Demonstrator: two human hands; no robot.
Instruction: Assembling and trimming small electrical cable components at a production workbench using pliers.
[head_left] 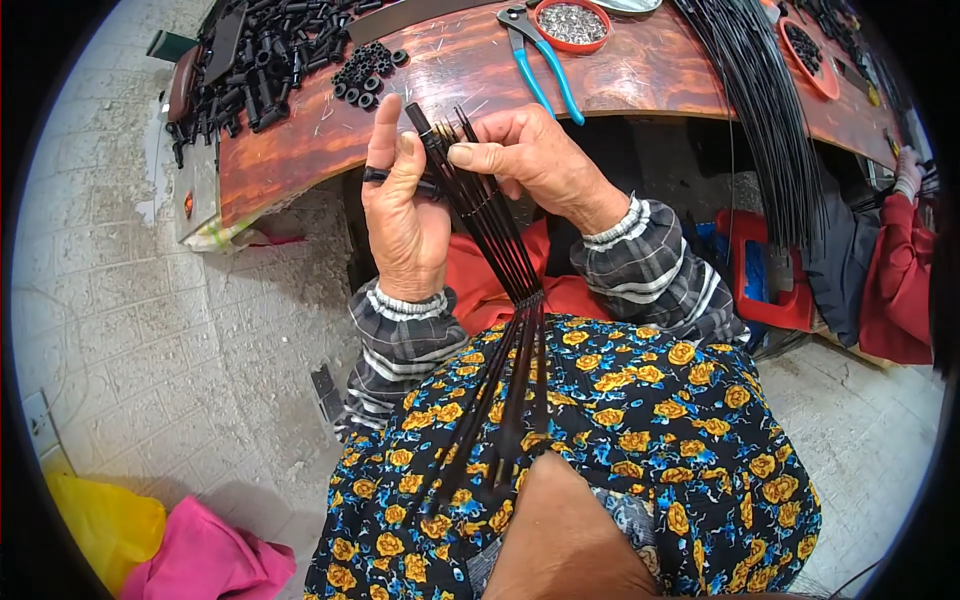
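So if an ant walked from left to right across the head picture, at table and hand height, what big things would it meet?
Pile of black pieces → left hand → right hand → bundle of long black rods → another person's red sleeve.

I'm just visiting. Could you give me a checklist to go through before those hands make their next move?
1. Right hand on the frame: ok, thumb and fingers are at its upper rods.
2. Left hand holding the dark piece: ok, it lies across the fingers.
3. Left hand's grip on the frame: cannot tell, contact is partly hidden.
4. Frame's lower rods bunched together: not ok, they fan out over the apron.
5. Pliers on the table: ok, beyond the right hand.
6. Every rod joint secure: cannot tell, too small.
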